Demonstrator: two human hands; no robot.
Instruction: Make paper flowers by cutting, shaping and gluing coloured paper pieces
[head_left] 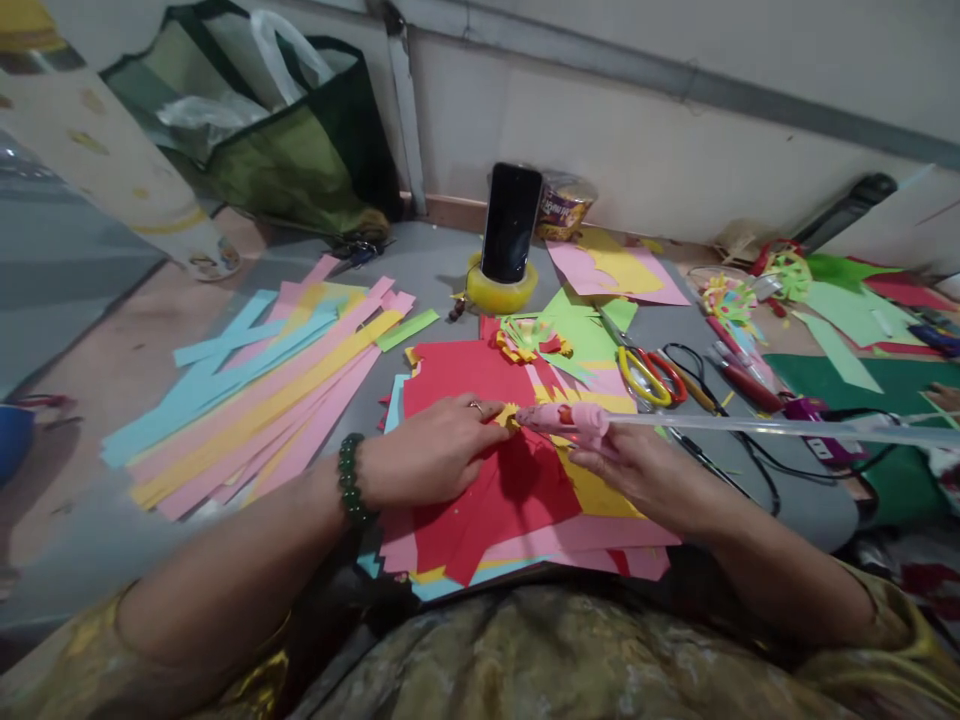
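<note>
My right hand (656,470) is closed round a pink glue gun (574,418), with a long clear glue stick (750,430) running out of its back to the right. The gun's nozzle points left, close to the fingertips of my left hand (435,450). Those fingers pinch a small yellow fringed paper piece (508,415), partly hidden by them. Beneath both hands lies a stack of coloured paper with red sheets (457,375) on top and yellow, pink and blue edges showing. A fringed paper flower (529,340) rests just beyond my hands.
Paper strips (277,385) fan out at left. A phone (511,225) leans upright in a yellow tape roll (502,290). Scissors (649,375) and a black cable (765,470) lie at right. A green bag (300,150) stands at the back left, near a tall patterned cup (135,170).
</note>
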